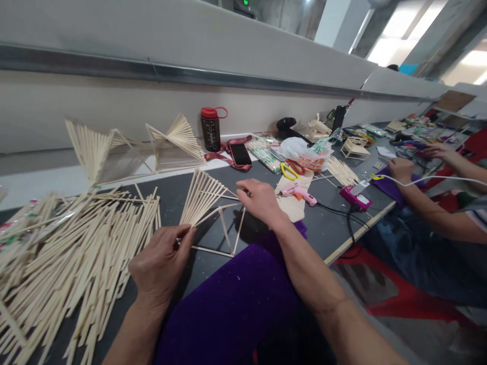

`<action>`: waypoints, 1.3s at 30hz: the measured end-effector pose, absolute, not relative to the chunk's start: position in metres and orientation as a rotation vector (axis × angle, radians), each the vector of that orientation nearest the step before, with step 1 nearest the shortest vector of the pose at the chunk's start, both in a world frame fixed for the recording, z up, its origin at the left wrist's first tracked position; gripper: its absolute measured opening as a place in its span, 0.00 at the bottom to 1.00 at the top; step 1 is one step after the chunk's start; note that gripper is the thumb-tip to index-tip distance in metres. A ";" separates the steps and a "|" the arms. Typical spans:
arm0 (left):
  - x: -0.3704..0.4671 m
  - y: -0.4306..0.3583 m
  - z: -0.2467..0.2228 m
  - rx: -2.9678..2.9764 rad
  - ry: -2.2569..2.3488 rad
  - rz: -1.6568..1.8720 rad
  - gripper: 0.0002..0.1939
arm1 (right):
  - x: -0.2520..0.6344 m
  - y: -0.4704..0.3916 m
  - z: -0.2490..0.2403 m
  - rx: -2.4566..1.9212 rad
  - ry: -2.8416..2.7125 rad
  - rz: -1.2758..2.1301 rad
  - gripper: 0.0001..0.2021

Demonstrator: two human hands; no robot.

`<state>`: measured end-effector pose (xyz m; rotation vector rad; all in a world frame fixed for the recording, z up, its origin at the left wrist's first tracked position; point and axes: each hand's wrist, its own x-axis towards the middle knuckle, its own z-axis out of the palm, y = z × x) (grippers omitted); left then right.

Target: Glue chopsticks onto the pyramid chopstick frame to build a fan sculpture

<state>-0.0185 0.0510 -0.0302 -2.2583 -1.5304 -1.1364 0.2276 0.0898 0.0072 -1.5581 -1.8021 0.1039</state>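
A model of thin wooden sticks (pixel 205 195) stands on the dark table between my hands. Its left part is a fan of stacked, twisted sticks; on the right is an open frame of single sticks. My left hand (pixel 163 256) pinches the lower left corner of the fan between thumb and fingers. At the frame's upper right end, my right hand (pixel 261 202) has its fingers curled in around the stick ends; its exact contact is partly hidden. A pink hot glue gun (pixel 297 192) lies on a beige cloth (pixel 292 210) just right of that hand.
Loose sticks (pixel 95 258) cover the left side. Two finished-looking fan models (pixel 91 152) stand by the wall. Farther back are a red-capped bottle (pixel 210 131), a phone (pixel 240 154), yellow-handled scissors (pixel 289 171) and a pink power strip (pixel 355 197). A co-worker's hands (pixel 401 170) are at right.
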 end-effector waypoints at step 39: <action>-0.013 0.050 -0.025 -2.273 -1.659 -1.128 0.10 | 0.278 0.036 0.029 -1.119 -1.202 0.630 0.08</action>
